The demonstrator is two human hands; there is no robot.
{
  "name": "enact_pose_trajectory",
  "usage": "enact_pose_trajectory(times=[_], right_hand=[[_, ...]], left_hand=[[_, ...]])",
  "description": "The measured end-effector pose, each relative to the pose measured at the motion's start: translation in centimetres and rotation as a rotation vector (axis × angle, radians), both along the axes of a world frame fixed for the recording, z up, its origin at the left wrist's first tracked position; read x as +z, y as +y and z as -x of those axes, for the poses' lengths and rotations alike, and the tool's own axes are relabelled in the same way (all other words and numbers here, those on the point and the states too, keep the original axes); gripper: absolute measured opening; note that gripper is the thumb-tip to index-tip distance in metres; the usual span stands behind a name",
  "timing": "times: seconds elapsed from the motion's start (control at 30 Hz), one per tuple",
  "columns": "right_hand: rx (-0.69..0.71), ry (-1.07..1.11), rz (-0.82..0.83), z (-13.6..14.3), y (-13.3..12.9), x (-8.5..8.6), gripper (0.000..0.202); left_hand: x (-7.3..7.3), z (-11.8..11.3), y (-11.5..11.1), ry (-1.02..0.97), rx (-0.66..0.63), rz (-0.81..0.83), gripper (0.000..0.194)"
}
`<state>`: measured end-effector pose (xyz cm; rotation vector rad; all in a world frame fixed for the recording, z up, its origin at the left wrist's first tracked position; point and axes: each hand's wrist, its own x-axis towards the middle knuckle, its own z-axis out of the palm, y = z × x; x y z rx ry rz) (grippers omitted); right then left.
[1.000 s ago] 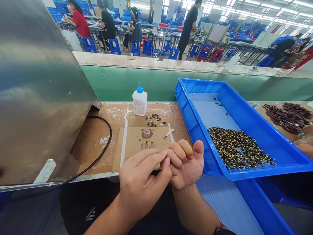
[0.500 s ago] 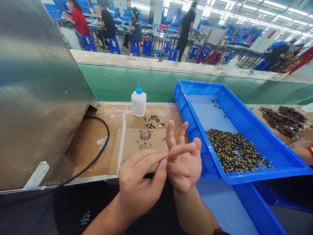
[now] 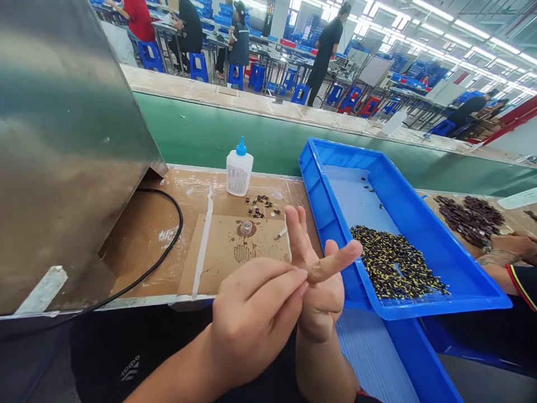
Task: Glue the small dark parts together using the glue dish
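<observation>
My left hand [image 3: 260,313] is closed, its fingertips pinched together against my right hand; whatever they may hold is hidden. My right hand [image 3: 321,280] is raised palm up with its fingers spread, two pointing up and one pointing right. Beyond the hands, a small clear cap [image 3: 246,227] sits in a wet stain on a cardboard sheet [image 3: 218,246]. Behind it lie several small black and yellow pieces [image 3: 262,206], near a white bottle [image 3: 239,173] with a blue nozzle. A blue tray [image 3: 474,305] at right holds a heap of similar pieces [image 3: 398,263].
A metal housing [image 3: 75,140] stands at left, with a black cable [image 3: 168,254] curving from it over the table. Dark brown parts [image 3: 470,218] lie at far right beside a co-worker's hand [image 3: 509,246]. Other people work in the background.
The view has shifted slightly. Both hands have moved a little right, still touching. A finger of my right hand now stretches further right, and a thin white-handled tool shows on the cardboard.
</observation>
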<state>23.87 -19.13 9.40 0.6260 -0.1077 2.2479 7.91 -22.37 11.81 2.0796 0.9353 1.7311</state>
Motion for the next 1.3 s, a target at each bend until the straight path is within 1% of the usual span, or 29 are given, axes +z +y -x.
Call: enact_pose_trajectory(times=[0.07, 0.13, 0.17, 0.2, 0.27, 0.33, 0.37, 0.4, 0.47, 0.57, 0.63, 0.67, 0.7, 0.73, 0.77, 0.87, 0.9, 0.93, 0.97, 1.0, 1.07, 1.13, 1.2, 1.27, 1.3], right_hand=[[-0.072, 0.005, 0.03, 1.3, -0.6, -0.1, 0.048], [-0.142, 0.1, 0.085, 2.9, -1.4, 0.0, 0.051], [-0.148, 0.168, 0.127, 3.5, -1.7, 0.1, 0.053], [-0.128, 0.241, 0.161, 3.9, -1.9, 0.2, 0.053], [-0.014, 0.342, 0.221, 3.8, -1.9, 0.4, 0.052], [0.088, 0.361, 0.252, 3.2, -1.5, 0.5, 0.057], [0.088, 0.36, 0.25, 2.9, -1.4, 0.5, 0.063], [0.046, 0.344, 0.252, 2.7, -1.3, 0.5, 0.067], [-0.126, 0.249, 0.245, 2.9, -1.4, 0.6, 0.072], [-0.364, -0.036, 0.182, 4.2, -2.2, 0.8, 0.062], [-0.488, -0.232, 0.061, 4.7, -2.5, 0.8, 0.055], [-0.525, -0.294, -0.016, 4.6, -2.4, 0.8, 0.055], [-0.529, -0.327, -0.095, 4.1, -2.1, 0.7, 0.056], [-0.485, -0.333, -0.166, 3.2, -1.4, 0.6, 0.055], [-0.401, -0.313, -0.222, 2.1, -0.5, 0.5, 0.054], [0.003, -0.232, -0.366, -1.3, 2.3, 0.4, 0.051], [0.1, -0.2, -0.368, -1.8, 2.8, 0.4, 0.052], [0.159, -0.164, -0.334, -1.9, 2.9, 0.5, 0.053], [0.166, -0.123, -0.272, -1.5, 2.6, 0.7, 0.053], [0.126, -0.082, -0.193, -0.7, 1.9, 0.8, 0.053], [-0.115, -0.002, -0.022, 1.4, -0.1, 1.2, 0.051], [-0.277, -0.062, 0.031, 3.1, -1.7, 1.5, 0.051], [-0.353, -0.181, 0.077, 3.8, -2.3, 1.7, 0.055], [-0.397, -0.289, 0.16, 3.7, -2.1, 1.8, 0.066], [-0.417, -0.335, 0.204, 3.5, -2.0, 1.7, 0.065]], left_hand=[[0.1, -0.2, -0.1, -0.003, -0.011, 0.008, 0.028], [0.4, -0.4, -0.1, -0.009, -0.018, 0.031, 0.031], [0.6, -0.5, -0.1, -0.013, -0.017, 0.039, 0.032], [0.8, -0.5, 0.0, -0.017, -0.016, 0.044, 0.033], [1.0, -0.5, 0.2, -0.024, -0.024, 0.047, 0.033], [0.9, -0.3, 0.6, -0.021, -0.04, 0.024, 0.032], [0.8, -0.2, 0.8, -0.023, -0.049, 0.003, 0.031], [0.5, 0.0, 1.0, -0.024, -0.057, -0.019, 0.031], [0.0, 0.2, 1.3, -0.024, -0.06, -0.056, 0.029], [-0.4, 0.3, 1.6, -0.022, -0.035, -0.074, 0.026], [-0.4, 0.3, 1.6, -0.016, -0.019, -0.076, 0.024], [-0.4, 0.2, 1.7, -0.011, -0.02, -0.078, 0.024], [-0.4, 0.2, 1.7, -0.006, -0.022, -0.079, 0.024], [-0.4, 0.2, 1.6, -0.006, -0.023, -0.079, 0.024], [-0.5, 0.1, 1.6, -0.01, -0.02, -0.083, 0.025], [-0.9, 0.0, 1.4, -0.007, -0.021, -0.102, 0.025], [-1.0, -0.1, 1.3, 0.0, -0.021, -0.104, 0.024], [-1.0, -0.1, 1.2, 0.008, -0.019, -0.105, 0.023], [-1.0, -0.2, 1.1, 0.014, -0.009, -0.101, 0.021], [-1.0, -0.3, 1.0, 0.017, 0.01, -0.096, 0.02], [-0.9, -0.4, 0.9, 0.007, 0.057, -0.099, 0.019], [-0.8, -0.5, 0.9, 0.002, 0.074, -0.108, 0.024], [-0.9, -0.5, 1.0, -0.006, 0.051, -0.114, 0.027], [-1.1, -0.4, 1.1, -0.007, 0.019, -0.121, 0.027], [-1.2, -0.3, 1.2, -0.009, 0.01, -0.13, 0.026]])
